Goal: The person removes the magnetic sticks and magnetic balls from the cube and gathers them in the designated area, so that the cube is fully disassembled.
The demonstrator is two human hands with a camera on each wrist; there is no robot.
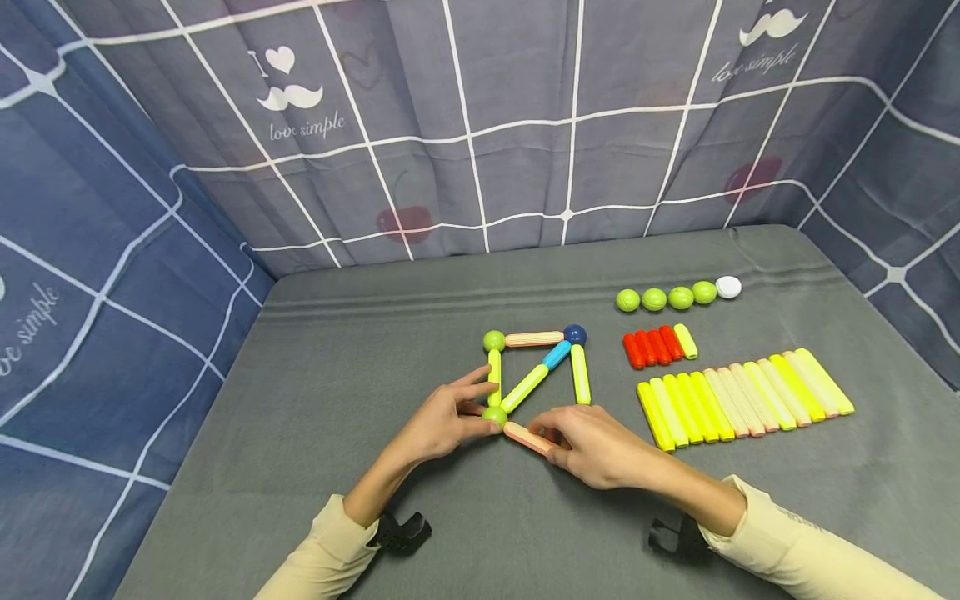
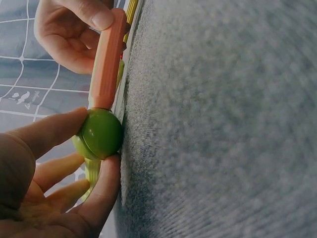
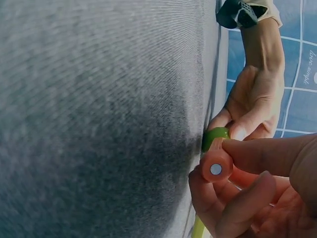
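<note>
My left hand [image 1: 442, 423] pinches a green ball [image 2: 101, 134] between thumb and finger at the near left corner of a flat figure of rods and balls. Between its fingers and thumb, my right hand [image 1: 600, 450] holds a salmon-pink magnetic rod [image 1: 527, 437]. One end of that rod meets the green ball; a round silver magnet [image 3: 216, 169] shows at the other. From the ball, a yellow rod [image 1: 494, 377] runs to another green ball [image 1: 494, 341]. A diagonal yellow rod [image 1: 525, 389] and blue rod [image 1: 557, 355] lead to a dark blue ball [image 1: 574, 335].
A pink rod [image 1: 534, 339] forms the figure's far side, and a yellow rod [image 1: 581, 375] its right side. To the right lie several red rods [image 1: 652, 347], a long row of yellow and pink rods [image 1: 742, 400], several green balls [image 1: 654, 300] and a white ball [image 1: 728, 287].
</note>
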